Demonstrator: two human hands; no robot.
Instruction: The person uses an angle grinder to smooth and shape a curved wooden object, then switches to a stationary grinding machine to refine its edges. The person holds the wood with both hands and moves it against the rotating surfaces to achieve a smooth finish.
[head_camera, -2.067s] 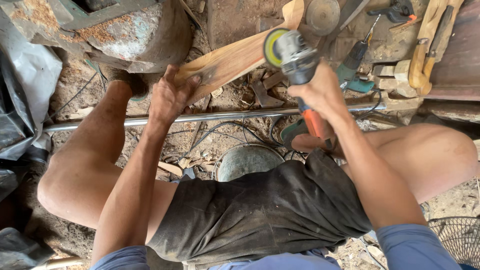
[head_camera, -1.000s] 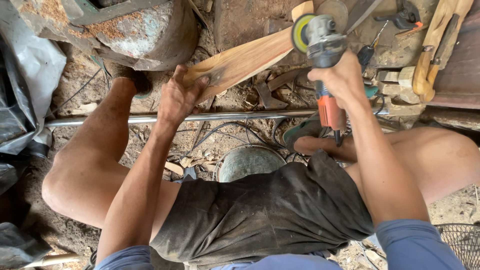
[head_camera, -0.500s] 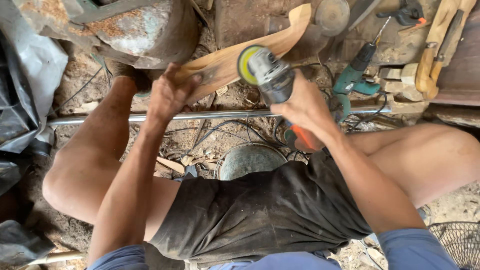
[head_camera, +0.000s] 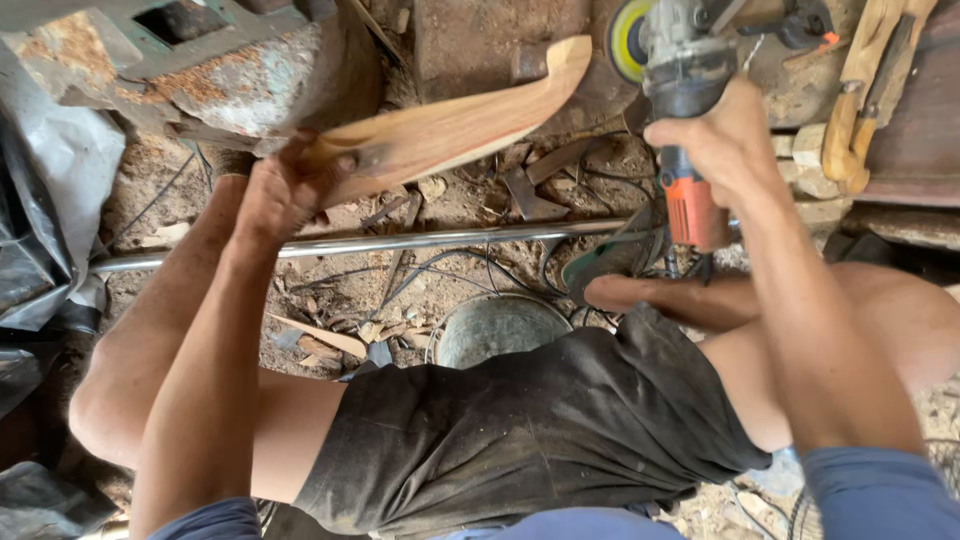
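Observation:
My left hand (head_camera: 285, 185) grips the near end of a long curved wooden piece (head_camera: 460, 120), which slants up to the right. My right hand (head_camera: 725, 140) is closed around an angle grinder (head_camera: 675, 70) with an orange rear grip and a yellow-green disc (head_camera: 627, 38). The disc sits just right of the wood's far tip; whether it touches I cannot tell. I sit with bare knees spread, in dark shorts.
A metal pipe (head_camera: 420, 240) runs across the ground below the wood. A round metal pot (head_camera: 495, 330) sits between my legs. A rusty metal block (head_camera: 200, 70) is at upper left, wooden handles (head_camera: 865, 90) at upper right, black plastic sheeting (head_camera: 40, 250) at left.
The grinder has swept right along the wood, from its middle to its far tip. My left hand still holds the wood's near end.

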